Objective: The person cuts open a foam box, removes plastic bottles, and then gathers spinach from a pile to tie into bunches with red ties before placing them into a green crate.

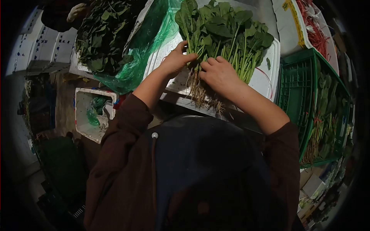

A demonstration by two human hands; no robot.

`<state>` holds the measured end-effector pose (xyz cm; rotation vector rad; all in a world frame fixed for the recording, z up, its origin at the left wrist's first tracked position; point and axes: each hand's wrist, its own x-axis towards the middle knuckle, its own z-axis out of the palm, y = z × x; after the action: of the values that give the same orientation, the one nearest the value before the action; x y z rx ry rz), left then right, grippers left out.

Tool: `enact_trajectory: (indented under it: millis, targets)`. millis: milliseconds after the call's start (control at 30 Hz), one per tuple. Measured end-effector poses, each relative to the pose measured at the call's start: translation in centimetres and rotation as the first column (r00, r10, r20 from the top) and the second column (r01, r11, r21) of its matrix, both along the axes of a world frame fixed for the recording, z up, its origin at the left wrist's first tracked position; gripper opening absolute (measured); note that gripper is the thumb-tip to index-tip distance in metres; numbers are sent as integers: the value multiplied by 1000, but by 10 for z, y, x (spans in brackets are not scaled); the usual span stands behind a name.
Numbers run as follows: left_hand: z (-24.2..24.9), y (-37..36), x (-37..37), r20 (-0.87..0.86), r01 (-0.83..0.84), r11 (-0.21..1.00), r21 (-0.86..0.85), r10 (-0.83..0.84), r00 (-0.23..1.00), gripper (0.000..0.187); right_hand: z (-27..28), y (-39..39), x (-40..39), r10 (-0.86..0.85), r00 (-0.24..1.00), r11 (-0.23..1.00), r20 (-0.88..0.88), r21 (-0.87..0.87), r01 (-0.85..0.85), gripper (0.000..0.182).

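A pile of leafy greens with long pale stems and brown roots lies on a white foam lid, leaves pointing away from me. My left hand grips the stems at the left side of the pile, thumb across the front and some fingers hidden behind. Close beside it, my right hand has its fingers curled onto the stems just above the roots. The roots hang over the near edge of the work surface. A thin red tie curves over the lid at the right.
Dark leafy greens fill a container at upper left, by green plastic film. A white foam box with plastic scraps stands below. At right are a green crate of tied greens and a white box of red ties. Another person's hand shows at top left.
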<state>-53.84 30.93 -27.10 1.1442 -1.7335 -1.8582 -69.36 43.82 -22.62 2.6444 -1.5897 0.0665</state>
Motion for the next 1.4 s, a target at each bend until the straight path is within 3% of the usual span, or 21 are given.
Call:
enact_trajectory:
  millis: [100, 167, 233, 300, 333, 367, 400, 500, 533, 567, 633, 667, 700, 767, 800, 900, 1000, 1067, 1133, 1300, 1400]
  targets:
    - [18, 2, 3, -23, -53, 991, 124, 56, 998, 78, 20, -5, -9, 9, 997, 996, 74, -86, -3, 14]
    - [8, -3, 5, -131, -11, 984, 180, 35, 991, 71, 45, -11, -29, -35, 952, 977, 303, -192, 97, 17]
    - [10, -2, 1, -101, -1, 969, 249, 27, 995, 81, 70, -15, -52, -86, 823, 925, 561, -263, 275, 25]
    - [13, 7, -12, 121, -197, 973, 122, 182, 976, 89, 99, -15, -70, -4, 664, 871, 748, -324, 370, 36]
    - [13, 12, -16, 119, -195, 973, 125, 181, 976, 89, 102, -14, -76, 40, 632, 862, 774, -347, 370, 38]
    - [12, 18, -19, 181, -69, 982, -175, 101, 978, 92, 106, -14, -81, 86, 599, 852, 796, -371, 370, 41]
    - [11, 21, -21, 263, 83, 889, -450, 43, 964, 94, 103, -19, -86, 180, 665, 804, 725, -498, 326, 36]
    - [13, 27, -22, 232, 94, 864, -495, 27, 972, 85, 77, -16, -72, 138, 869, 761, 475, -612, 214, 37]
    - [16, 32, -20, 209, 97, 841, -533, 20, 978, 82, 64, -5, -61, 60, 907, 825, 418, -532, 191, 39]
    - [16, 35, -19, 209, 100, 840, -533, 16, 978, 82, 42, 3, -57, -18, 934, 932, 356, -333, 145, 42]
    - [17, 42, -14, 181, 186, 824, -535, -103, 978, 81, 21, 21, -47, -129, 941, 980, 312, -102, 168, 44]
    - [19, 45, -13, 181, 191, 823, -534, -109, 977, 81, 24, 30, -48, -217, 894, 972, 392, 0, 236, 45]
    - [24, 47, -12, 145, 120, 886, -447, -61, 988, 87, 22, 36, -49, -221, 894, 971, 390, 1, 240, 45]
    - [21, 46, -10, 153, 44, 933, -358, 12, 988, 92, 6, 47, -53, -448, 703, 770, 552, -161, 617, 48]
    - [16, 45, -10, 153, 51, 933, -357, 5, 988, 92, -13, 51, -56, -492, 621, 753, 610, -59, 655, 61]
    - [14, 47, -17, 223, 158, 901, -403, -70, 972, 83, -69, 37, -51, -605, 427, 671, 672, 142, 728, 73]
    - [-3, 40, -33, 218, 223, 821, -525, -124, 968, 83, -77, 10, -28, -541, 434, 708, 720, 112, 697, 75]
    - [-12, 32, -33, 141, 184, 798, -574, -125, 982, 84, -70, 11, -32, -579, 425, 695, 696, 149, 703, 74]
    - [0, 32, -28, 451, 322, 732, -600, -23, 892, 84, -67, 18, -35, -617, 425, 678, 663, 174, 714, 71]
    - [10, 21, -15, 389, 253, 841, -478, -56, 920, 81, -42, 53, -54, -552, 419, 711, 721, 144, 688, 62]
    - [15, 14, -15, 370, 200, 921, -335, -67, 926, 60, -65, 75, -73, -572, 283, 594, 769, 151, 790, 59]
